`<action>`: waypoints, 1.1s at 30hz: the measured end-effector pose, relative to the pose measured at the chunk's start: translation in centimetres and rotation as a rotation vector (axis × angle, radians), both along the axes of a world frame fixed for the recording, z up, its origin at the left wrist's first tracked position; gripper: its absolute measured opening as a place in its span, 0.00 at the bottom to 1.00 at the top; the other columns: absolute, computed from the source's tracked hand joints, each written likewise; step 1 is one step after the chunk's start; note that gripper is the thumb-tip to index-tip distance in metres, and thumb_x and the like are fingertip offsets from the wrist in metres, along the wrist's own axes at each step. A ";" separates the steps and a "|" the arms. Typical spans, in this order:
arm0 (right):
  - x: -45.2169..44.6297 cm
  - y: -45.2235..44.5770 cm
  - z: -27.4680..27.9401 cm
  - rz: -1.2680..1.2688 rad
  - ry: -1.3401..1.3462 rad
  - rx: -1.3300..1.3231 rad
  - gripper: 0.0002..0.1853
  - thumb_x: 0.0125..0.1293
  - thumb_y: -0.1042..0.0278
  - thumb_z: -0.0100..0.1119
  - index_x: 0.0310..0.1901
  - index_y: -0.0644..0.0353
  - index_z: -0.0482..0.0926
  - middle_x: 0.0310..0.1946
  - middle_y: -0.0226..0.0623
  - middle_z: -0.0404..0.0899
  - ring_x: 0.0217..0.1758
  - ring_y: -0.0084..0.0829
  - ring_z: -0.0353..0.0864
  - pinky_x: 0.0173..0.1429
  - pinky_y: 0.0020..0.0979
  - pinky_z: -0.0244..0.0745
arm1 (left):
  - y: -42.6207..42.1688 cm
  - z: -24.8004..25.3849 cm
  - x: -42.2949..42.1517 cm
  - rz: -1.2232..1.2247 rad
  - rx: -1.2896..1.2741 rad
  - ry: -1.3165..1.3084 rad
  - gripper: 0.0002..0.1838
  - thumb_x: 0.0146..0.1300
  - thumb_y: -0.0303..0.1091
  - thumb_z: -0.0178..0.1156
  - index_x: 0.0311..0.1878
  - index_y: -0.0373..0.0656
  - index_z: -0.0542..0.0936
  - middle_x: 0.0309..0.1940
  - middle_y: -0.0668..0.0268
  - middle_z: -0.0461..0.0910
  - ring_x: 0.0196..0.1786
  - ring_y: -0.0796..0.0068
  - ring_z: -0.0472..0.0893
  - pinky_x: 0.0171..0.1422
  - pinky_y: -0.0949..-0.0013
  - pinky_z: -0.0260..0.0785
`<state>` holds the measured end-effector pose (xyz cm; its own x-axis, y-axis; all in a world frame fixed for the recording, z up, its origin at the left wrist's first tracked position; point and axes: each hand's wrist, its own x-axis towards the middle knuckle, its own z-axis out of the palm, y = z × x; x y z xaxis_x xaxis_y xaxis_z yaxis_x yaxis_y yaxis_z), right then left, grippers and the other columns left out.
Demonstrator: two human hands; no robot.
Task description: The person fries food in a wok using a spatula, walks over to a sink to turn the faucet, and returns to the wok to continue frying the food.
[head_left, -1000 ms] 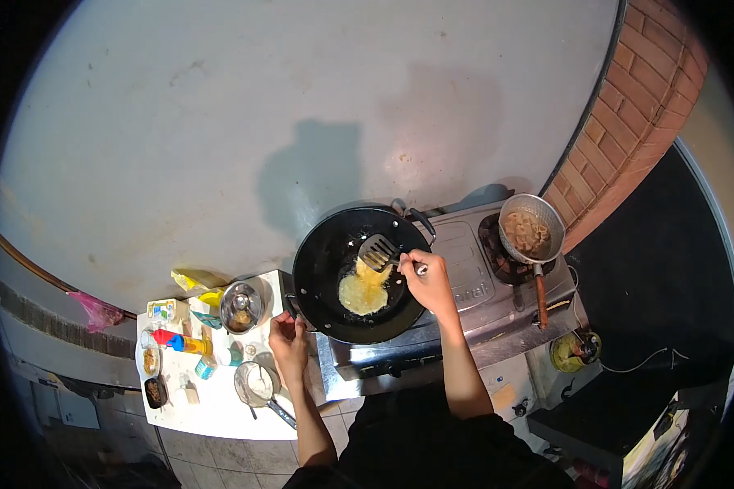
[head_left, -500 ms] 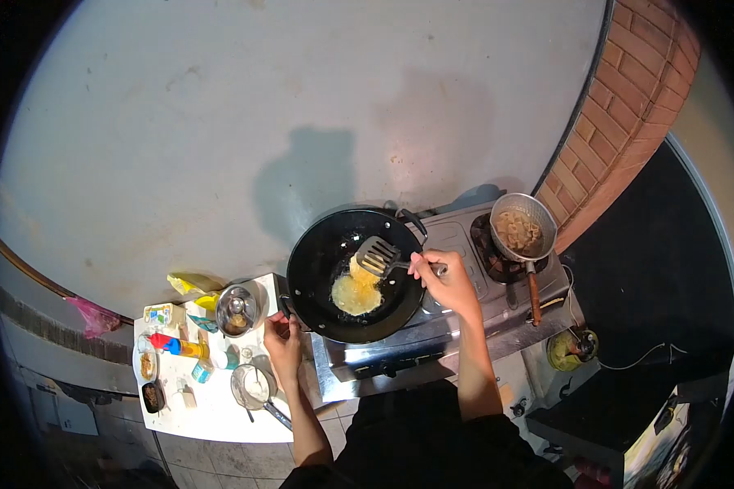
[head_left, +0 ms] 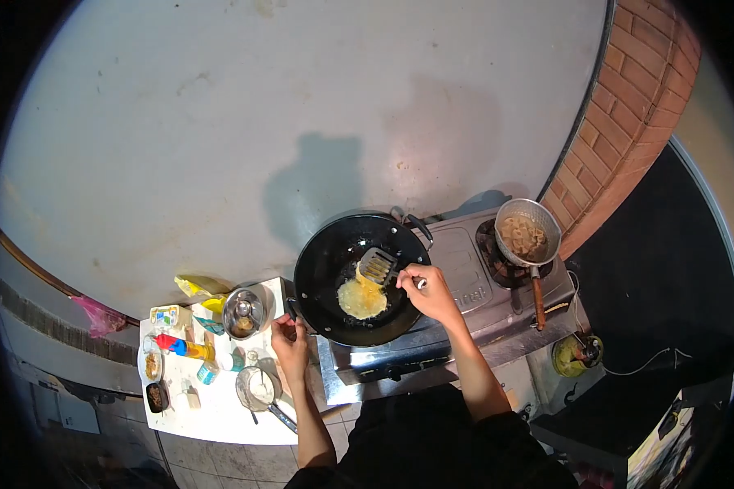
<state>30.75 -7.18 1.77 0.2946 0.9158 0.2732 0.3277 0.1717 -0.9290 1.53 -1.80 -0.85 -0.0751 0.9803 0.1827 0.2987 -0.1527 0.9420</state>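
Observation:
My right hand (head_left: pixel 432 295) is closed around the handle of a slotted spatula (head_left: pixel 377 266). The spatula's blade is over the upper right part of a pale yellow, egg-like piece (head_left: pixel 360 301) in a black wok (head_left: pixel 322 281). The piece is golden near the blade and paler lower down. Shiny oil shows around it on the wok's surface. At the wok's left side, my left hand (head_left: pixel 291 341) has its fingertips closed at the small side handle (head_left: pixel 292 307), which they partly cover.
A saucepan (head_left: pixel 528 232) with pieces in liquid stands on the right burner, its wooden handle toward me. On the left, a white table (head_left: pixel 220 416) holds a metal bowl (head_left: pixel 243 313), a glass pan (head_left: pixel 258 389), sauce bottles (head_left: pixel 189 350) and small dishes.
The spatula blade has moved slightly down over the egg-like piece, and my right hand has shifted left with it. My left hand stays by the wok handle. The whole view has shifted a little.

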 end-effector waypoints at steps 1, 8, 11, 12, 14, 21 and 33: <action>-0.2 0.1 -0.1 0.004 0.030 0.006 0.08 0.62 0.75 0.56 0.29 0.71 0.77 0.24 0.47 0.79 0.29 0.35 0.82 0.36 0.32 0.72 | 0.1 -0.4 -0.1 -0.002 -0.013 -0.012 0.11 0.65 0.26 0.61 0.47 0.33 0.72 0.34 0.64 0.78 0.36 0.79 0.78 0.44 0.75 0.71; -0.5 0.5 -0.5 0.001 -0.031 0.088 0.04 0.58 0.78 0.58 0.29 0.70 0.75 0.24 0.48 0.77 0.29 0.39 0.81 0.35 0.33 0.71 | 0.2 -0.8 -0.1 -0.012 0.007 -0.069 0.12 0.64 0.24 0.61 0.47 0.33 0.71 0.36 0.65 0.77 0.37 0.80 0.77 0.44 0.76 0.71; -0.2 0.0 0.4 -0.015 -0.039 0.142 0.05 0.57 0.79 0.58 0.28 0.71 0.74 0.24 0.47 0.76 0.27 0.38 0.79 0.33 0.32 0.70 | 0.1 -0.2 0.1 -0.009 -0.020 -0.062 0.12 0.64 0.24 0.61 0.47 0.33 0.71 0.36 0.64 0.77 0.37 0.80 0.77 0.44 0.75 0.71; 0.0 -0.3 0.9 -0.011 -0.039 0.138 0.05 0.57 0.79 0.58 0.28 0.71 0.74 0.24 0.47 0.76 0.27 0.38 0.79 0.33 0.32 0.70 | 0.0 -0.3 0.0 -0.005 -0.024 -0.062 0.12 0.64 0.24 0.61 0.47 0.33 0.71 0.36 0.64 0.77 0.37 0.80 0.77 0.44 0.75 0.71; 0.6 -0.9 2.1 -0.048 -0.042 0.137 0.05 0.59 0.79 0.57 0.27 0.71 0.74 0.23 0.45 0.75 0.25 0.36 0.77 0.32 0.31 0.68 | 0.1 -0.5 0.0 -0.018 0.006 -0.059 0.12 0.65 0.25 0.61 0.47 0.32 0.72 0.36 0.64 0.77 0.37 0.80 0.77 0.44 0.75 0.71; 1.7 -3.6 4.9 -0.108 -0.038 0.138 0.09 0.63 0.78 0.57 0.25 0.69 0.71 0.20 0.39 0.70 0.21 0.26 0.67 0.29 0.29 0.63 | -0.3 0.3 0.2 -0.016 -0.005 -0.075 0.10 0.65 0.27 0.62 0.45 0.35 0.72 0.34 0.66 0.75 0.37 0.80 0.75 0.41 0.76 0.68; 0.1 -5.4 5.5 0.006 -0.136 0.055 0.06 0.62 0.80 0.57 0.28 0.70 0.73 0.26 0.42 0.75 0.25 0.39 0.75 0.33 0.32 0.70 | -0.1 3.7 0.7 0.135 0.120 0.304 0.15 0.61 0.33 0.67 0.46 0.34 0.77 0.32 0.65 0.73 0.31 0.77 0.71 0.36 0.72 0.67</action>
